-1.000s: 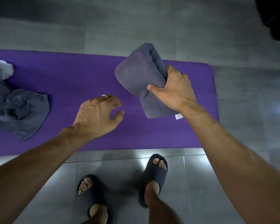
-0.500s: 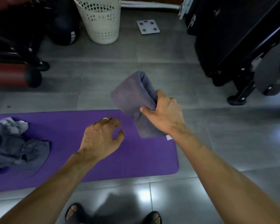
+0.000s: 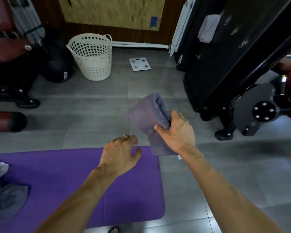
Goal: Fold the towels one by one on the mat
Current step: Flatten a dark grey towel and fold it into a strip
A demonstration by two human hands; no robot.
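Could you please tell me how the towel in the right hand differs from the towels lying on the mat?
The folded grey-purple towel is a compact bundle, gripped in the right hand above the floor; the crumpled grey towels lie loose and unfolded at the purple mat's left end, untouched. Both are greyish cloth.

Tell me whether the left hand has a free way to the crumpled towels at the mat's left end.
Probably yes. The left hand holds nothing and hovers over the purple mat; only bare mat lies between it and the crumpled towels. The right hand grips the folded towel.
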